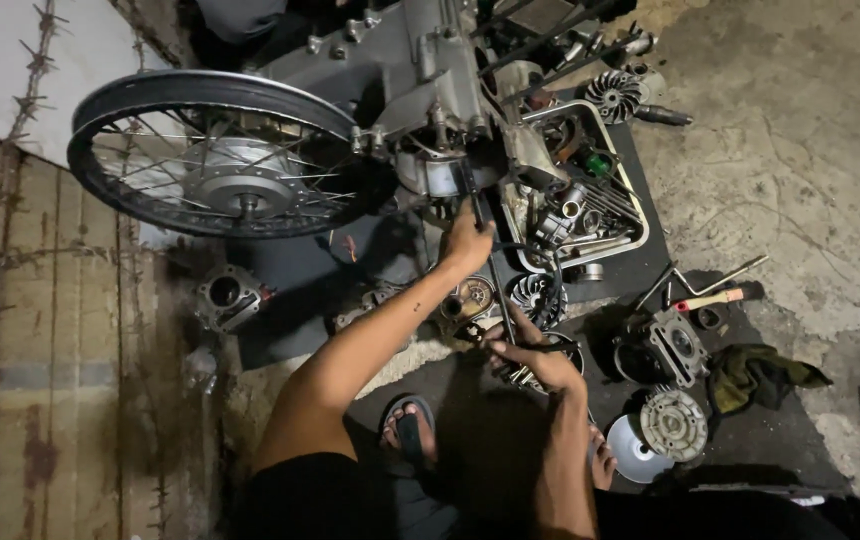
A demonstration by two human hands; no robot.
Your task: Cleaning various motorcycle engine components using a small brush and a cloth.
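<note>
Two hands: left hand (470, 245) grips black bar (477, 205); right hand (540, 362) holds thin rod (503, 318).

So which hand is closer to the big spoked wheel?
The left hand. It grips a dark tool just right of the spoked wheel, by the engine. The right hand is lower, farther away, holding a dark rod.

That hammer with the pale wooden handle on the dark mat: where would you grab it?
Grip the hammer with the pale wooden handle mid-shaft, from above. It lies flat on the dark mat, its handle bare and its dark head at the right end.
</note>
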